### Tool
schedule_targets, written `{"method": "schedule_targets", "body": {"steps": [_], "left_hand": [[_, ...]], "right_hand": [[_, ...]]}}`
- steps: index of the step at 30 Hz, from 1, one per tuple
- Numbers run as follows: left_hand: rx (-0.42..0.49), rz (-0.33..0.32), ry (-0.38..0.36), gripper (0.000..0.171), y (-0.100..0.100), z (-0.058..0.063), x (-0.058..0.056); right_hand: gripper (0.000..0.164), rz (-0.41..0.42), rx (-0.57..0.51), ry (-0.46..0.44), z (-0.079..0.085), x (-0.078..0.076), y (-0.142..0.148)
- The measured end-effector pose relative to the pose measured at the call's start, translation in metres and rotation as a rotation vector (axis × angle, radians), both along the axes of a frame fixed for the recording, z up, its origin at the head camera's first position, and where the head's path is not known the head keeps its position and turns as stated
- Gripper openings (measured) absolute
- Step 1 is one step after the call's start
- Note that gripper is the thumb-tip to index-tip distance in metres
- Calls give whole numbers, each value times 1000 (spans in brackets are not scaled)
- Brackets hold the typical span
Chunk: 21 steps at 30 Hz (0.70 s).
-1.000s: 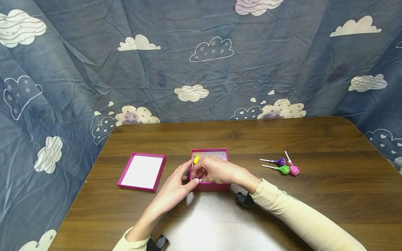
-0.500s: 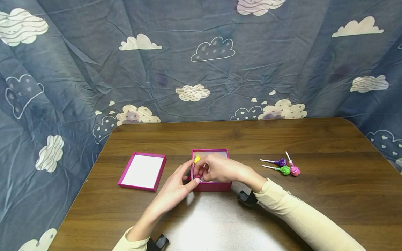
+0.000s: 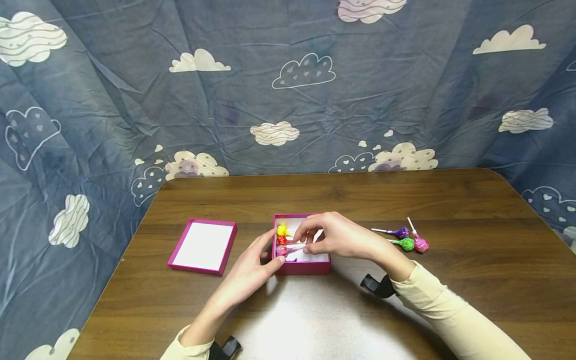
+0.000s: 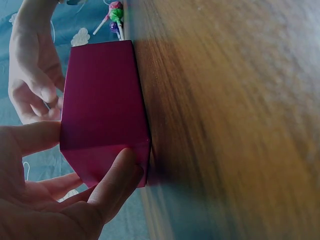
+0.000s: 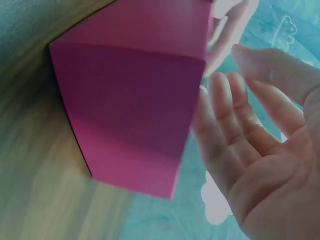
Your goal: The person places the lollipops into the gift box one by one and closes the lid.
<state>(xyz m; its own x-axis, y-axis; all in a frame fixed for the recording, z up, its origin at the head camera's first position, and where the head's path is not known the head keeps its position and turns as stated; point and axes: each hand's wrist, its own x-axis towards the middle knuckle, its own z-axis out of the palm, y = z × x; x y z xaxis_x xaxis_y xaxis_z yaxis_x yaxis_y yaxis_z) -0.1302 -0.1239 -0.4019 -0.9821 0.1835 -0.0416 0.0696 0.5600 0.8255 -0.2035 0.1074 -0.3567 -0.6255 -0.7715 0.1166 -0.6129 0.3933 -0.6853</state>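
A magenta box [image 3: 302, 268] with a pale inside stands on the table. Along its left inner wall lie a yellow lollipop [image 3: 282, 230], a red-orange lollipop [image 3: 281, 240] and a pink lollipop [image 3: 281, 250], their sticks pointing right. My left hand [image 3: 249, 270] holds the box by its near left corner, fingers along the left side, thumb at the near rim. Over the box's right half hovers my right hand [image 3: 344, 237], its fingers loosely bent. In the right wrist view, nothing shows between the fingers of that right hand [image 5: 265, 135].
To the right on the wooden table [image 3: 360, 200] lie a purple lollipop [image 3: 402, 232], a green lollipop [image 3: 407, 244] and another pink lollipop [image 3: 421, 245]. The box's lid [image 3: 201, 247] rests white inside up on the left. A cloud-patterned cloth [image 3: 234, 110] hangs behind the table.
My right hand has let go of the pink lollipop inside the box and moved right and up, uncovering the lollipops. My left hand stays at the box's corner.
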Motion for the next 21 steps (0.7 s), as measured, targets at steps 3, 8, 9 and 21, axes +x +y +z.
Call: {"method": "schedule_targets", "body": {"steps": [3,8,9,21], "left_hand": [[-1,5,-6,66,0,0,0],[-2,9,-10,67,0,0,1],[-3,9,-11,67,0,0,1],[1,2,-17,67,-1,-1,0]], "right_hand": [[23,-18,-13,-3,4,3,11],[24,-70,-24,22,8,8,31],[24,-84,-20,25,9,8,35],[28,-144,18,75,19,7,95]]}}
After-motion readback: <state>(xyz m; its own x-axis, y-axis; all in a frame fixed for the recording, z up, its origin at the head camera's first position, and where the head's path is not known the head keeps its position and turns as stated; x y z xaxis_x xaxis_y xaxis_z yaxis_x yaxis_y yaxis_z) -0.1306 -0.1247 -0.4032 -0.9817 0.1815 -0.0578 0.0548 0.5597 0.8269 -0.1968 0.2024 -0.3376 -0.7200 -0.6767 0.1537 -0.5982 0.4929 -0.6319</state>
